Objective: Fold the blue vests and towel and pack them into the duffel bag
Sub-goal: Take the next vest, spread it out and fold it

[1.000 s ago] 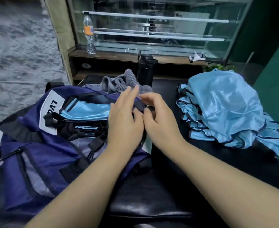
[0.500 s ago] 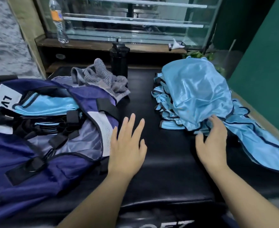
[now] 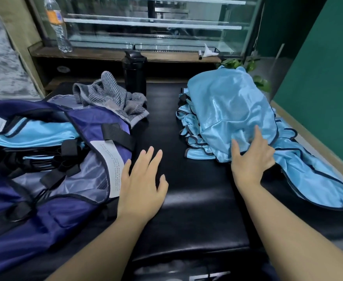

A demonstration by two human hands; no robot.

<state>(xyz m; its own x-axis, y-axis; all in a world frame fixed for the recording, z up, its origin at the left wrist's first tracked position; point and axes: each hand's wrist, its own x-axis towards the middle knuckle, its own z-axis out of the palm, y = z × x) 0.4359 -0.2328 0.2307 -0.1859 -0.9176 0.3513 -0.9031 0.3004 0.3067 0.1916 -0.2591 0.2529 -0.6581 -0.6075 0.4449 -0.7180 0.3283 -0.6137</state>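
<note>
- The black padded bench (image 3: pixel 197 199) is the landmark; its near edge runs below both forearms and its far edge meets a wooden shelf (image 3: pixel 114 54).
- Between the duffel bag (image 3: pixel 51 199) on the left part of the bench and the pile of blue vests (image 3: pixel 231 110) on the right part lies a bare black strip, open from the near edge up to the black bottle (image 3: pixel 134 74) at the far edge.
- The left hand (image 3: pixel 141 185) is over this strip, just beside the bag's open flap, fingers straight and slightly spread, holding nothing.
- The right hand (image 3: pixel 251 159) rests on the near lower edge of the vest pile, fingers stretched over the shiny cloth and thumb apart; it touches the cloth but does not pinch it.
- One vest trails from the pile toward the right edge of the bench, close to the green wall (image 3: pixel 318 88).
- Inside the open bag lies a folded blue vest (image 3: pixel 37 134), with black straps (image 3: pixel 65 161) just in front of it.
- The grey striped towel (image 3: pixel 114 98) is crumpled on the far end of the bag, near the bottle, well apart from both hands.
- A clear water bottle (image 3: pixel 58 25) stands on the shelf behind the bench.
</note>
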